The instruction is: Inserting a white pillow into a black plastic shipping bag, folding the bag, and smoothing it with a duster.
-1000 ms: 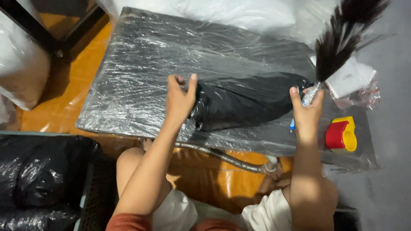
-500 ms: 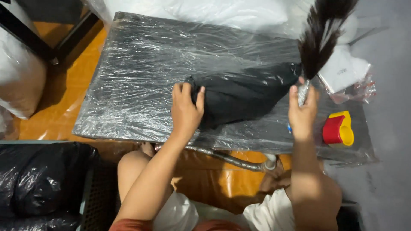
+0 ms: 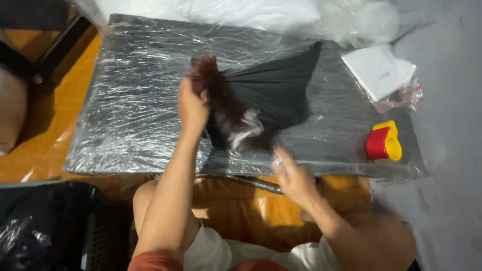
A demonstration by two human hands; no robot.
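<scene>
Hands work at mid-frame: the left hand [image 3: 193, 108] is closed around a tuft of dark brown hair-like fibres [image 3: 226, 113], holding it against a fanned-out piece of black cloth [image 3: 276, 93], while the right hand [image 3: 291, 175] hangs loose and blurred at the board's lower edge, fingers spread, gripping nothing. Both cloth and tuft lie at the centre of a dark rectangular board wrapped in clear plastic film [image 3: 130, 105]; the tuft is ragged, with pale strands at its lower end. On the board's right edge stands a small red and yellow plastic tool [image 3: 384, 141]. In the upper right, a white flat box sits inside a clear plastic bag [image 3: 381, 73]. A black plastic sack [image 3: 35, 226] fills the lower left corner. Orange flooring [image 3: 55, 130] shows beneath, grey floor [image 3: 447, 140] on the right.
</scene>
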